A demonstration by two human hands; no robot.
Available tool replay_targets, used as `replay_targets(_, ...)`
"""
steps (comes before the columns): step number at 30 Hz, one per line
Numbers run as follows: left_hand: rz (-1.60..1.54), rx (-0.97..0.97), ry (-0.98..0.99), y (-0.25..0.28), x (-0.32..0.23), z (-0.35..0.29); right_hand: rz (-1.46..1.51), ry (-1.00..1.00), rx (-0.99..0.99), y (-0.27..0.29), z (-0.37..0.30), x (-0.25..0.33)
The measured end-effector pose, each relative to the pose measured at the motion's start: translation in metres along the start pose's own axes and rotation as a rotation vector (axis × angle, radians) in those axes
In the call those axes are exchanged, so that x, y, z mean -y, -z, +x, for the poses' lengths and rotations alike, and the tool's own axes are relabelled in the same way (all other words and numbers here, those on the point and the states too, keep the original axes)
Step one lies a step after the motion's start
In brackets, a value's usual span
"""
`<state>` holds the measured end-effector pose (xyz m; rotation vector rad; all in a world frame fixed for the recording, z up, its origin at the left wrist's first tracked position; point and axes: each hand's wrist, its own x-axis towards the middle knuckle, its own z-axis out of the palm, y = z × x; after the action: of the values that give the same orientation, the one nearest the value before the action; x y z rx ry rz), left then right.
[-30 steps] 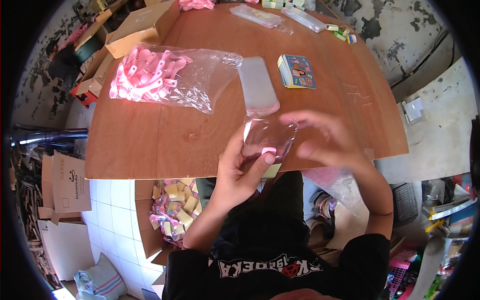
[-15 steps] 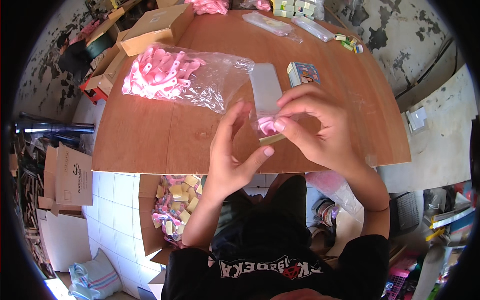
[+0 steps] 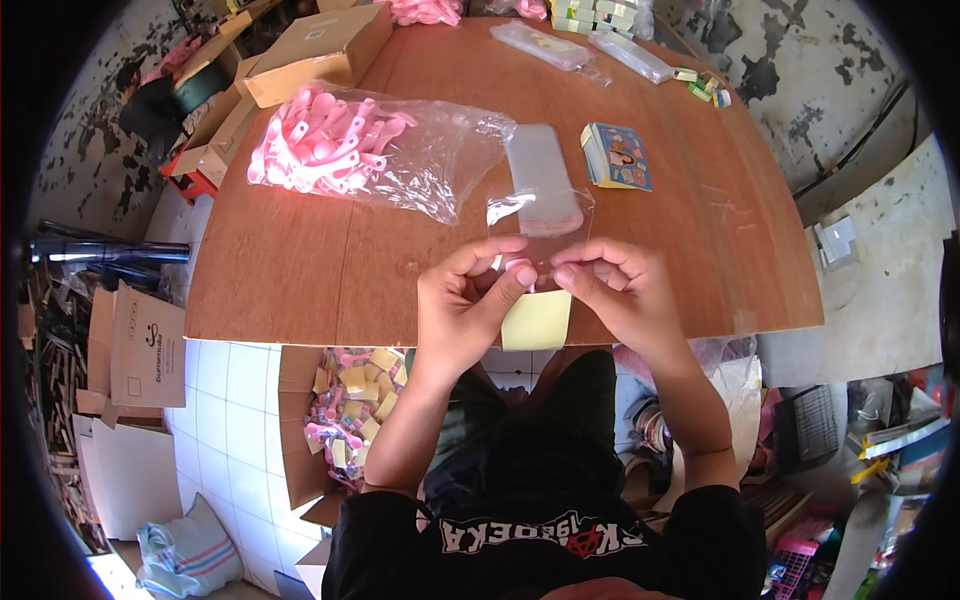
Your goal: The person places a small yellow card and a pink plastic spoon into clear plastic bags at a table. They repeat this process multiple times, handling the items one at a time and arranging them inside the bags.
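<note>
Over the near edge of the table, a small clear plastic pouch (image 3: 503, 210) is stretched between my hands. My left hand (image 3: 458, 310) pinches its left side, and my right hand (image 3: 622, 300) pinches its right side. A pale yellow card (image 3: 536, 322) hangs at the lower end, just below my fingertips. A bit of a pink plastic piece (image 3: 518, 264) shows beside my left thumb; the rest is hidden. Behind the pouch lies a stack of clear pouches (image 3: 540, 165). To its right sits a stack of small printed cards (image 3: 618, 158).
A big clear bag of pink plastic spoons (image 3: 325, 145) lies on the wooden table (image 3: 700, 260), left of centre. A cardboard box (image 3: 320, 55) stands at the back left. Below the table, an open carton (image 3: 300, 440) holds several packed pouches with yellow cards. Wrapped packs (image 3: 540, 46) lie farther back.
The pouch has swung so its yellow card faces up and hangs toward me. My right hand has come down and nearer, level with my left, uncovering the printed cards.
</note>
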<state>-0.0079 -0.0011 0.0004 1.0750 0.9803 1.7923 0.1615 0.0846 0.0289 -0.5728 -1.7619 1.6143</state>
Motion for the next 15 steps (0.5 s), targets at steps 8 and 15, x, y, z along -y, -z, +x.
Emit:
replay_targets(8,-0.021,0.044,-0.033,0.017,0.01,-0.001,0.079,0.078,-0.112,-0.004,0.0,-0.011)
replay_targets(15,-0.122,0.138,0.005,0.026,0.004,-0.001,0.057,0.073,-0.027,0.008,-0.004,-0.01)
